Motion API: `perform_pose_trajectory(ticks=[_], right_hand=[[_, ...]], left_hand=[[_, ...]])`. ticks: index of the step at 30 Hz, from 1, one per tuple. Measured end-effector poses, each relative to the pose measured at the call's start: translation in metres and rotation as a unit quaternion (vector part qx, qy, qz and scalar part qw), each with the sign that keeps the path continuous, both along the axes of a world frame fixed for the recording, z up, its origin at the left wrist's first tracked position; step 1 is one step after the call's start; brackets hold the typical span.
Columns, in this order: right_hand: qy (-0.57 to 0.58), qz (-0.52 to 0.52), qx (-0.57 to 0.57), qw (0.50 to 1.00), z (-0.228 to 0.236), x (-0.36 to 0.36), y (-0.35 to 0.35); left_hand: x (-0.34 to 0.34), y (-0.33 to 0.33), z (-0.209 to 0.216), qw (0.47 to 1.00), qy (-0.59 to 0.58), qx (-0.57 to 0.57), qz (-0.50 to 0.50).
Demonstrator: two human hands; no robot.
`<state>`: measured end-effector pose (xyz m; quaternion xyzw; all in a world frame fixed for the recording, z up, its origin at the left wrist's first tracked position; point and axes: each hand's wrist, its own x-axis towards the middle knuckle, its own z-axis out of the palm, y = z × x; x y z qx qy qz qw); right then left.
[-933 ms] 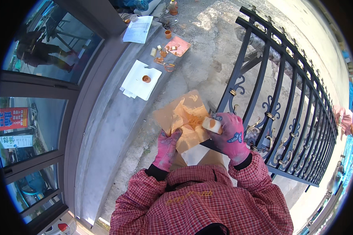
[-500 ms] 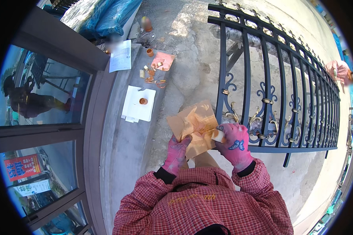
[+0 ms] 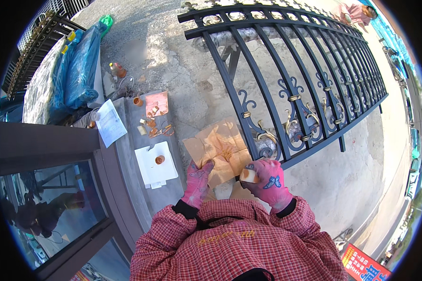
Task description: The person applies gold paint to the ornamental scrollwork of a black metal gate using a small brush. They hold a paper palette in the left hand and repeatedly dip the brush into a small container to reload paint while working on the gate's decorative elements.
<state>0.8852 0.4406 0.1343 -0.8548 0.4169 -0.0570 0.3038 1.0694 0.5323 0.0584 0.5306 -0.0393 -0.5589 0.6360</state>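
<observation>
My left hand (image 3: 198, 181), in a pink glove, grips the near left edge of a creased brown paper sheet (image 3: 218, 143), thumb on top. The sheet carries a golden-brown smear around its middle. My right hand (image 3: 269, 181), in a pink glove with a blue butterfly, is closed on a small white sponge-like block (image 3: 249, 176) with a brownish side. That block is beside the paper's near right corner, by the lower end of a black metal fence panel (image 3: 286, 163). Gold-coloured bands and scrolls (image 3: 294, 98) decorate the panel's bars.
On the grey ledge (image 3: 166, 193) to the left are white sheets (image 3: 145, 174) with a small brown cup (image 3: 160, 159), another cup (image 3: 138, 101), scissors (image 3: 167, 129), scattered pieces and pink paper (image 3: 156, 102). A glazed door (image 3: 56, 206) stands left. Someone in pink (image 3: 355, 14) is beyond the panel.
My view has turned, so the fence panel and ledge appear shifted. The paper now lies flatter and more open. The block has moved from over the paper to its near right corner.
</observation>
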Motion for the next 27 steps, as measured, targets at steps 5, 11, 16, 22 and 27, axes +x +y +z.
perform_pose_trajectory(ticks=[5, 11, 16, 22, 27], right_hand=[[-0.073, -0.199, 0.010, 0.977, 0.004, -0.018, 0.015], [-0.258, -0.421, 0.175, 0.852, -0.015, -0.029, 0.002], [-0.274, -0.525, 0.192, 0.783, -0.030, -0.013, -0.027], [-0.231, -0.586, 0.176, 0.757, -0.055, 0.013, -0.086], [-0.152, -0.659, 0.181, 0.714, -0.095, 0.049, -0.119]], left_hand=[[0.054, -0.034, 0.003, 0.997, -0.001, 0.027, -0.079], [0.081, -0.104, 0.018, 0.995, -0.029, -0.016, -0.098], [0.094, -0.169, 0.017, 0.993, -0.017, -0.052, -0.101], [0.097, -0.282, 0.012, 0.976, -0.031, -0.047, -0.208], [0.087, -0.378, 0.001, 0.946, -0.012, -0.037, -0.321]])
